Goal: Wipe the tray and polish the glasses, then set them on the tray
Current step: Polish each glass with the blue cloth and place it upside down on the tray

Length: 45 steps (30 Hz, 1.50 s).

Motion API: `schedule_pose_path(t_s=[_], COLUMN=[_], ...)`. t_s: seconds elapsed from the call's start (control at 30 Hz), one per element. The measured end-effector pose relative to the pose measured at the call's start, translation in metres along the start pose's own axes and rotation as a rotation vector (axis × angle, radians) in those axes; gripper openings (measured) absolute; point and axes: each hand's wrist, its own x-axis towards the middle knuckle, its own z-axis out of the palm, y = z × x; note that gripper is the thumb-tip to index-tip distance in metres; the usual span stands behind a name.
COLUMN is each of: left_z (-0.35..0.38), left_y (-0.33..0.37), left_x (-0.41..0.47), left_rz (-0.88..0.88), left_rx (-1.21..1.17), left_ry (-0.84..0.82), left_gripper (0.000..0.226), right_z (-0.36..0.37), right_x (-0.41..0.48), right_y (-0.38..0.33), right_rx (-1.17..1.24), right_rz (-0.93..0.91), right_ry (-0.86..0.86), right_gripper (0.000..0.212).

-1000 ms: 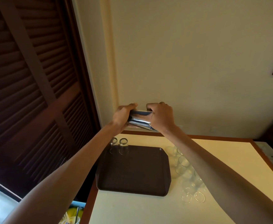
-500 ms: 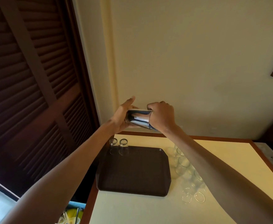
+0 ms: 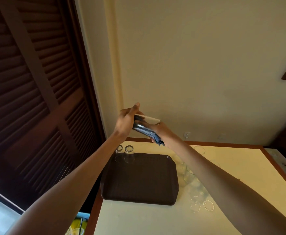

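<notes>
**Glass tipped, cloth working inside**

Since half a second ago you've rolled the clear drinking glass (image 3: 144, 123) so its mouth end dips. Your left hand (image 3: 126, 120) braces the base with one digit straight up and free. Whether the rest curl round it, you cannot tell. The glass is raised above the dark brown rectangular tray (image 3: 138, 180), its long axis running upper-left to lower-right. Its mouth faces your right hand (image 3: 163, 131), whose hidden fingers likely pinch the dark blue cloth (image 3: 158, 141) inside to reach the wall.
</notes>
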Motion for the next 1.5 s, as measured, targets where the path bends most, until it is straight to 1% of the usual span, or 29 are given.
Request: schedule_pose_path(t_s=[0.03, 0.1, 0.13, 0.2, 0.23, 0.33, 0.43, 0.5, 0.57, 0.6, 0.63, 0.67, 0.7, 0.73, 0.8, 0.83, 0.9, 0.97, 1.03, 1.07, 1.1, 1.17, 1.2, 1.23, 1.27, 1.33, 1.4, 1.47, 1.5], left_z=[-0.002, -0.007, -0.009, -0.01, -0.009, -0.002, 0.001, 0.001, 0.003, 0.003, 0.002, 0.0, -0.002, -0.006, -0.012, -0.013, -0.011, -0.009, -0.01, -0.011, -0.011, -0.011, -0.011, -0.01, -0.011, -0.014, -0.018, -0.019, -0.017], left_y=[0.0, 0.002, 0.002, 0.003, 0.004, 0.009, 0.009, 0.011, 0.014, 0.015, 0.015, 0.013, 0.012, 0.011, 0.011, 0.012, 0.015, 0.016, 0.018, 0.019, 0.02, 0.022, 0.022, 0.022, 0.022, 0.019, 0.02, 0.022, 0.023], left_x=[0.0, 0.001, 0.001, 0.0, 0.0, -0.005, -0.007, -0.01, -0.014, -0.016, -0.018, -0.018, -0.017, -0.015, -0.012, -0.012, -0.014, -0.015, -0.017, -0.017, -0.017, -0.019, -0.019, -0.021, -0.022, -0.023, -0.022, -0.023, -0.024], left_rz=[-0.051, -0.181, -0.246, -0.338, -0.351, -0.26, -0.158, -0.063, 0.041, 0.078, 0.101, 0.098, 0.069, 0.018, -0.125, -0.198, -0.289, -0.243, -0.146, -0.103, -0.054, 0.058, 0.108, 0.145, 0.154, 0.076, -0.11, -0.271, -0.307], left_rx=[-0.076, -0.161, -0.168, -0.148, -0.137, -0.062, -0.009, 0.038, 0.053, 0.04, 0.02, -0.005, -0.042, -0.088, -0.153, -0.154, -0.133, -0.036, 0.039, 0.052, 0.065, 0.105, 0.117, 0.11, 0.082, -0.038, -0.153, -0.174, -0.154], left_ry=[-0.038, -0.15, -0.209, -0.24, -0.214, -0.124, -0.048, 0.0, 0.044, 0.056, 0.057, 0.042, 0.005, -0.047, -0.154, -0.176, -0.141, -0.073, -0.025, -0.005, 0.013, 0.04, 0.051, 0.053, 0.042, -0.027, -0.137, -0.23, -0.236], left_gripper=[0.053, 0.058, 0.062, 0.066, 0.061, 0.047, 0.051, 0.052, 0.052, 0.051, 0.049, 0.048, 0.049, 0.05, 0.056, 0.057, 0.053, 0.05, 0.054, 0.055, 0.056, 0.055, 0.055, 0.054, 0.053, 0.052, 0.054, 0.056, 0.056], right_z=[-0.003, -0.009, -0.012, -0.017, -0.017, -0.017, -0.016, -0.01, -0.001, 0.001, 0.002, 0.002, 0.0, -0.003, -0.009, -0.01, -0.011, -0.013, -0.011, -0.009, -0.006, -0.001, 0.001, 0.002, 0.002, -0.002, -0.01, -0.013, -0.015], right_x=[-0.002, -0.003, -0.007, -0.009, -0.004, 0.002, -0.002, -0.003, -0.012, -0.016, -0.017, -0.016, -0.014, -0.01, -0.006, -0.007, -0.011, -0.007, 0.0, 0.003, 0.001, -0.006, -0.013, -0.017, -0.017, -0.015, -0.017, -0.026, -0.031], right_y=[-0.001, 0.0, -0.002, -0.005, -0.004, -0.002, 0.002, 0.003, 0.0, -0.004, -0.005, -0.007, -0.007, -0.006, -0.004, -0.006, -0.01, -0.009, -0.003, 0.0, 0.0, -0.004, -0.008, -0.011, -0.012, -0.014, -0.016, -0.023, -0.027], right_rx=[-0.21, -0.729, -0.899, -1.071, -1.092, -1.029, -0.868, -0.554, -0.07, 0.095, 0.17, 0.159, 0.029, -0.229, -0.786, -0.958, -1.112, -1.057, -0.927, -0.825, -0.661, -0.166, 0.02, 0.093, 0.073, -0.229, -0.723, -1.091, -1.177], right_rz=[-0.121, -0.47, -0.634, -0.817, -0.838, -0.778, -0.634, -0.385, -0.093, 0.011, 0.054, 0.053, -0.012, -0.12, -0.426, -0.575, -0.779, -0.846, -0.78, -0.675, -0.542, -0.22, -0.094, -0.042, -0.055, -0.216, -0.44, -0.627, -0.7], right_ry=[0.101, 0.335, 0.437, 0.527, 0.551, 0.544, 0.456, 0.249, 0.021, -0.066, -0.109, -0.107, -0.056, 0.05, 0.353, 0.473, 0.594, 0.615, 0.537, 0.451, 0.336, 0.033, -0.096, -0.157, -0.152, 0.041, 0.305, 0.463, 0.495], right_gripper=[0.026, 0.018, 0.014, 0.018, 0.021, 0.022, 0.004, 0.007, 0.023, 0.028, 0.029, 0.029, 0.029, 0.026, 0.011, 0.008, 0.021, 0.024, 0.015, 0.012, 0.019, 0.036, 0.038, 0.037, 0.035, 0.029, 0.009, 0.013, 0.013])
